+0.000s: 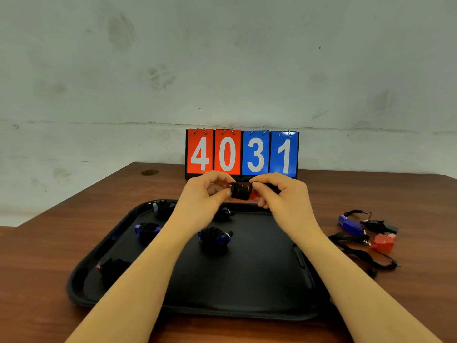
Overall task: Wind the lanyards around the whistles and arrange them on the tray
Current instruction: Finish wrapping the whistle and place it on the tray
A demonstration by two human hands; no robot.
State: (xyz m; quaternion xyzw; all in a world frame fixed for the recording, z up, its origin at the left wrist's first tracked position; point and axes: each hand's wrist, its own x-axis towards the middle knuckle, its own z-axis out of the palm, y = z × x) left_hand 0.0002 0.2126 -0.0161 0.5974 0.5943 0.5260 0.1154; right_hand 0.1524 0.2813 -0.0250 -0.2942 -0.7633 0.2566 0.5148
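Left hand: pinching the left end of the red whistle, fingers curled round it.
Right hand: fingers curled, pinching the black lanyard at the whistle's right end.
Red whistle: up in the air over the tray's far edge, mostly wrapped already.
Tray: five wound whistles, all on the left half.
Right of tray: loose blue whistle and red one, lanyards tangled.
Far side: flip scoreboard showing 4031.

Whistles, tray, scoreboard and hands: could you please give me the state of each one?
Red whistle: lanyard wound on, held above the tray by both hands.
Left hand: grips it.
Right hand: pinches it.
Tray: holds several wound whistles.
Loose whistles: unwound, on the table.
Scoreboard: upright, shows 4031.
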